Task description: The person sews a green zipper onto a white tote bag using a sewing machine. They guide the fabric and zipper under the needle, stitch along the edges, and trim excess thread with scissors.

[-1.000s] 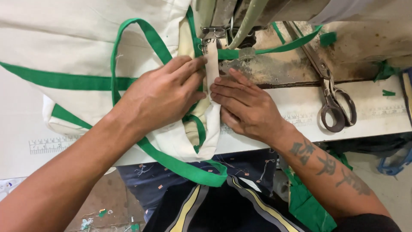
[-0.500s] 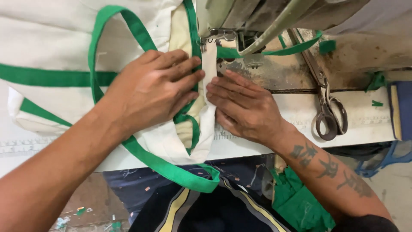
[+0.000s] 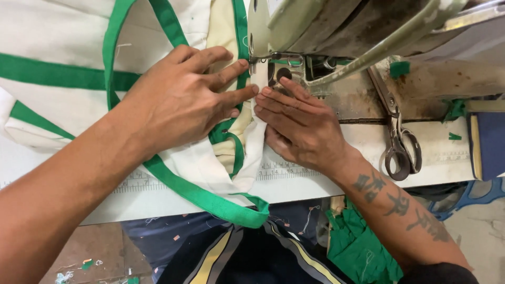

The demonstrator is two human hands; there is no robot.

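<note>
Far left: cream cloth bag with green trim [image 3: 63, 100] spread flat over the white sewing table with a printed ruler strip [image 3: 158, 200], a long loop of green webbing strap [image 3: 200, 197] curling off its near edge and hanging over the table's front. Next, left hand [image 3: 179, 100] laid palm down on the bag, fingers stretched out flat and pointing right, pressing the cloth rather than gripping it, fingertips just beside the folded cream edge. Just right of that, right hand [image 3: 297, 123] also flat and unclenched, fingers extended toward the left and far side, pinning the same folded edge against the table; fingertips of both hands nearly touching across the seam. Directly beyond the fingertips, metal presser foot and needle area [image 3: 263, 60] under the pale grey-green sewing machine head [image 3: 336, 26], the bag's edge fed right up to it. Farther right, steel scissors with dark loop handles [image 3: 400, 142] lying on the table, well apart from the hands. Far right, small green fabric scraps [image 3: 455, 108] on the worn machine bed.
</note>
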